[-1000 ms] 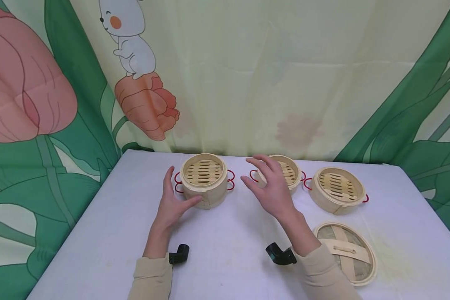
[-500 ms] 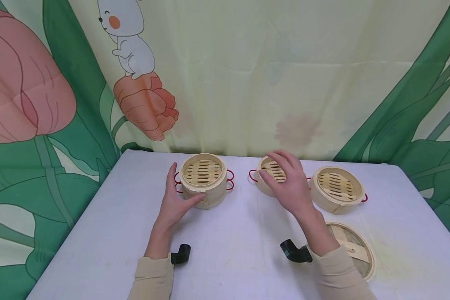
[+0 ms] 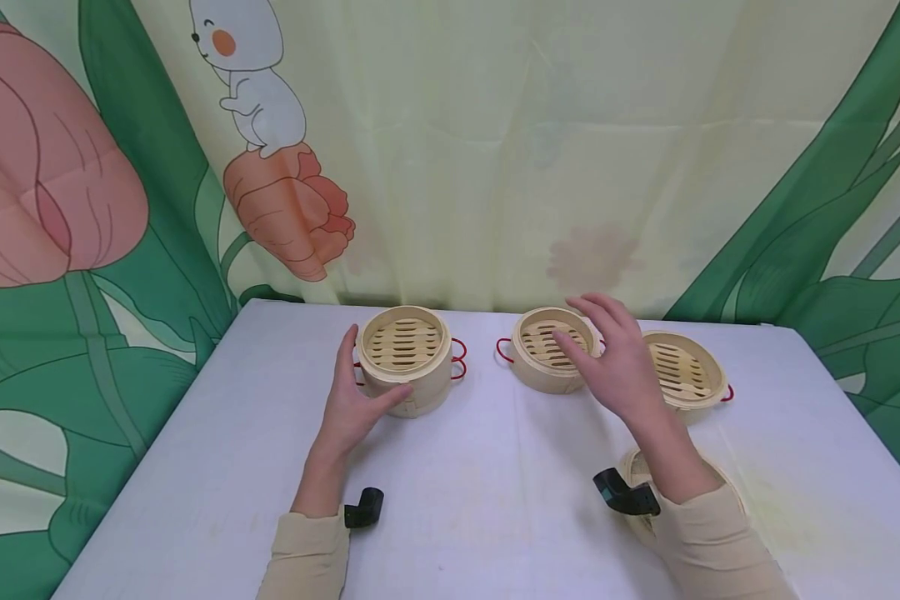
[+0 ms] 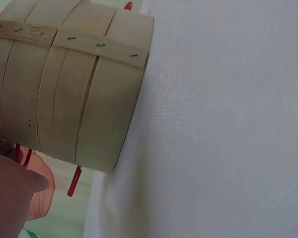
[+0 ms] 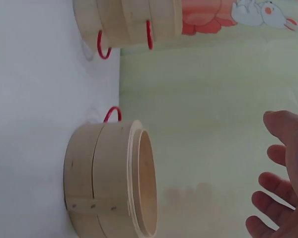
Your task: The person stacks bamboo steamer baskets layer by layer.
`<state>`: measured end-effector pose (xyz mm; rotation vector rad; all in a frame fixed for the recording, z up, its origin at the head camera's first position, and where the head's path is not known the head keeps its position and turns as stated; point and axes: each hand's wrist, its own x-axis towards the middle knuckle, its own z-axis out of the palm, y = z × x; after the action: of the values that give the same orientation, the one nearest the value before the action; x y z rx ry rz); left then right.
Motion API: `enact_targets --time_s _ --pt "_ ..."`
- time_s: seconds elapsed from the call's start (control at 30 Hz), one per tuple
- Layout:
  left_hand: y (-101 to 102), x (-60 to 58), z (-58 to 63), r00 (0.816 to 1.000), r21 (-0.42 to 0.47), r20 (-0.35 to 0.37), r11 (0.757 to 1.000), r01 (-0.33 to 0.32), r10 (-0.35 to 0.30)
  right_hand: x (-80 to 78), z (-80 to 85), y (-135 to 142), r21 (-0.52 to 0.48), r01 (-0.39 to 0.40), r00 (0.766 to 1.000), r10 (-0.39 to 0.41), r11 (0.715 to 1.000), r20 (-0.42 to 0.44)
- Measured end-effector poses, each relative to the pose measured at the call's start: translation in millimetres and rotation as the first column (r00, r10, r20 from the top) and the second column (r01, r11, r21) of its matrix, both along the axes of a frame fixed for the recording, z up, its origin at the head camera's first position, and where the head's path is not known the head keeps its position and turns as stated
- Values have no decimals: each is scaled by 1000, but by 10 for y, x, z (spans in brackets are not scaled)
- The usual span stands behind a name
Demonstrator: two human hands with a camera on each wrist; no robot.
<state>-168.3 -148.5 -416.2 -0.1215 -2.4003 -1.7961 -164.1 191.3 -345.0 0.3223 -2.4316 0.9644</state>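
Note:
Two stacked bamboo steamer baskets (image 3: 408,358) with red side handles stand at the table's back left. My left hand (image 3: 352,408) holds the stack, thumb on the front wall and fingers along its left side. Stapled bands on the stack's wall show close up in the left wrist view. A single bamboo steamer basket (image 3: 543,371) with a slatted bottom sits right of the stack. Above its right side hovers my right hand (image 3: 618,358), fingers spread and empty. The right wrist view shows that hand (image 5: 288,178) apart from the basket (image 5: 107,173) below it.
Another steamer basket (image 3: 686,375) stands at the back right, partly behind my right hand. The round bamboo lid (image 3: 633,475) lies nearer, mostly hidden by my right forearm. A printed curtain (image 3: 450,167) hangs behind the white table (image 3: 480,517).
My right hand has moved to the right, from beside the stack, across the middle basket to its right side. My left hand stays on the stack.

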Motion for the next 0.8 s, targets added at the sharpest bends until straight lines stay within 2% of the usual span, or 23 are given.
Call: enact_targets --time_s 0.3,0.47,0.8 --pt "10 -5 0 1000 -4 -12 1000 3 -3 -35 -36 257 72 1 996 -7 997 92" --pt "16 -17 -13 1000 -8 -18 1000 -3 3 -44 -82 407 127 -26 985 3 992 171" --pt "42 -8 -22 999 7 -45 1000 -8 9 -95 -190 541 247 -130 933 35 960 358"
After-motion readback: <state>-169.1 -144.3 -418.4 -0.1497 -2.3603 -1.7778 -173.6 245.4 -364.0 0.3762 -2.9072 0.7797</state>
